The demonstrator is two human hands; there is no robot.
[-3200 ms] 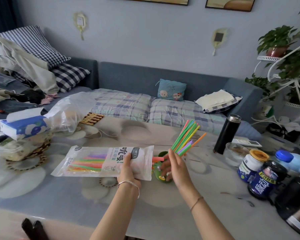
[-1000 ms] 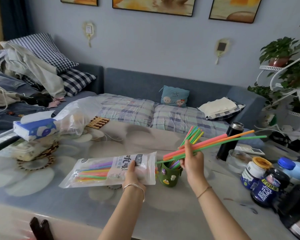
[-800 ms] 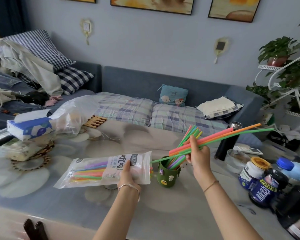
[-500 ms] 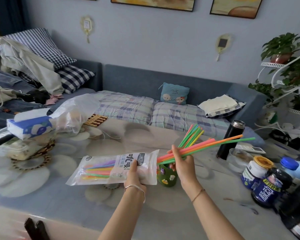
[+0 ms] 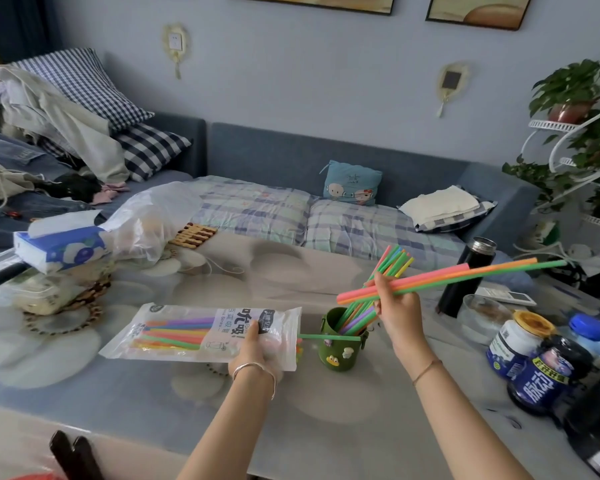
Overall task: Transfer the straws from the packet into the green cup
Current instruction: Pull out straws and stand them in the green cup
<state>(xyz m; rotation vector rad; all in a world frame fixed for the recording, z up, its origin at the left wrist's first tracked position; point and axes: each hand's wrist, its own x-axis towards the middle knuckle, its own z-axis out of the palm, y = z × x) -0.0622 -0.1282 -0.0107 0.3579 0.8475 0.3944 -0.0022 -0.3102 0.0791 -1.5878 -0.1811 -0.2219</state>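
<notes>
A clear straw packet [image 5: 187, 332] with several coloured straws inside is held flat just above the table, gripped near its open right end by my left hand [image 5: 257, 348]. One green straw [image 5: 326, 337] pokes out of the packet's mouth across the green cup [image 5: 340, 344]. The cup stands on the table with several straws leaning up and to the right. My right hand [image 5: 395, 306] grips a small bunch of pink, orange and green straws [image 5: 465, 275], nearly level, above the cup.
A black flask [image 5: 465, 278], a glass bowl [image 5: 482, 317] and several jars and bottles [image 5: 534, 355] crowd the table's right side. A tissue box [image 5: 59, 249] and a plastic bag [image 5: 146, 220] sit at the left. A sofa lies behind.
My right hand has drawn the bunch of straws fully out of the packet and carried it right, above the cup. One green straw now sticks out of the packet. My left hand keeps holding the packet.
</notes>
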